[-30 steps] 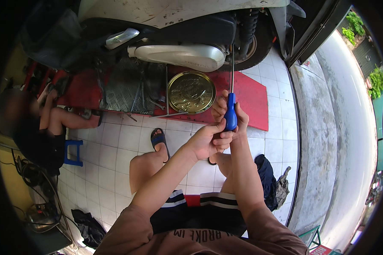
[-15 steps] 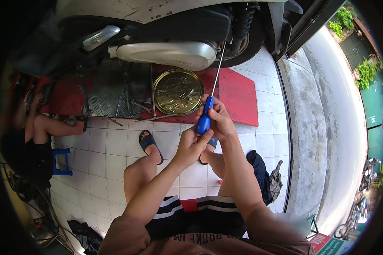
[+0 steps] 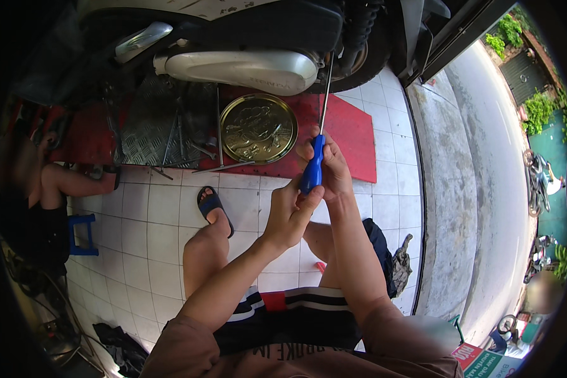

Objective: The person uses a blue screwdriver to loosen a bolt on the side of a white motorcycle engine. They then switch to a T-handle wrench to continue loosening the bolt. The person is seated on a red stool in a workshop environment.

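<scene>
Beside a scooter (image 3: 239, 70), fingers (image 3: 306, 151) round a blue-handled screwdriver (image 3: 313, 167)

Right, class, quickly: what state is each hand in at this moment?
Left hand: closed, holding the butt end of the blue screwdriver handle.
Right hand: closed, holding the same handle nearer the metal shaft.

The left of two wide fisheye cameras on the person's head looks steeply down, upright and unmirrored, over the brown shirt (image 3: 321, 360) and dark shorts (image 3: 315, 321). From outside the near edge of the red platform (image 3: 353, 138), it faces across toward the motorbike (image 3: 239, 70), with the blue-handled screwdriver (image 3: 313, 169) near centre. The forearms (image 3: 356, 258) lie closer; beyond the platform's right end, the street (image 3: 501, 157) bends along the rim.
</scene>
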The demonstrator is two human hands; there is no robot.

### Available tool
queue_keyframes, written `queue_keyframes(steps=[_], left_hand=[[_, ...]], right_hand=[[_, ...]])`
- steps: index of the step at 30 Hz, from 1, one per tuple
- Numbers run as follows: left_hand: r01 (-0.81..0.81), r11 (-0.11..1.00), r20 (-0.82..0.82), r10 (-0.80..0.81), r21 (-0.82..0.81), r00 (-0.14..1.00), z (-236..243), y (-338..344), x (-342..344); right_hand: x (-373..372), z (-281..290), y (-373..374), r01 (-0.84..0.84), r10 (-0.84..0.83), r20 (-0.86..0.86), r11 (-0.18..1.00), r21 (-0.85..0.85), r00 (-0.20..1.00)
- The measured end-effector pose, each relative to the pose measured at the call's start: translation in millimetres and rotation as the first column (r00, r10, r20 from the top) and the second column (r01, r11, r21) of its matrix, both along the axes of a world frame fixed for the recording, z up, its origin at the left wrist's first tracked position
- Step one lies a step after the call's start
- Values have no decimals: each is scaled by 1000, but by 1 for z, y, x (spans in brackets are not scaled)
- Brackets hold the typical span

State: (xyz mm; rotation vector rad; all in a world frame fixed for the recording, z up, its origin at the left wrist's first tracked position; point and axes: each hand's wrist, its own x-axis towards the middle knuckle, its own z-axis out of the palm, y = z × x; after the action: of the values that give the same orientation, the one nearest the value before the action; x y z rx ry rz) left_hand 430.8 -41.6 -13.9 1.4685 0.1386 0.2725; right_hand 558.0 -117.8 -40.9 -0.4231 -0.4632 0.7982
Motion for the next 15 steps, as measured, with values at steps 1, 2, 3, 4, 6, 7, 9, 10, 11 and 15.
queue_keyframes(steps=[1, 2, 3, 4, 6, 7, 9, 10, 11, 15], left_hand=[[-34, 996, 13, 33, 83, 999, 2, 0, 0], [-71, 983, 29, 67, 168, 997, 8, 2, -1], [-108, 962, 49, 99, 251, 994, 10, 2, -2], [-95, 975, 38, 89, 200, 995, 10, 0, -2], [-69, 993, 17, 68, 92, 998, 10, -6, -2], [-24, 1000, 14, 24, -10, 1000, 6, -9, -2], [56, 977, 20, -53, -206, 998, -2, -10, -2], [73, 955, 6, -75, -287, 997, -5, -10, -4], [94, 925, -4, -103, -369, 995, -2, -11, -4], [51, 954, -22, -60, -296, 998, -3, -5, -5]], right_hand=[[0, 0, -1, 13, -13, -6, 999, -33, 1000], [-1, 0, -1, 23, -24, -11, 998, -63, 1000], [-2, 0, -1, 34, -36, -15, 995, -93, 999], [-1, 0, -1, 42, -45, -24, 995, -95, 999], [-1, 4, -2, 61, -65, -41, 993, -105, 997], [-1, 5, -2, 40, -43, -60, 998, -55, 997], [0, 6, -2, -9, 13, -93, 999, 51, 996], [1, 5, -2, -26, 31, -64, 997, 66, 997], [0, 4, -2, -13, 17, -69, 998, 58, 997], [-1, 2, 0, 11, -9, -68, 999, 36, 998]])
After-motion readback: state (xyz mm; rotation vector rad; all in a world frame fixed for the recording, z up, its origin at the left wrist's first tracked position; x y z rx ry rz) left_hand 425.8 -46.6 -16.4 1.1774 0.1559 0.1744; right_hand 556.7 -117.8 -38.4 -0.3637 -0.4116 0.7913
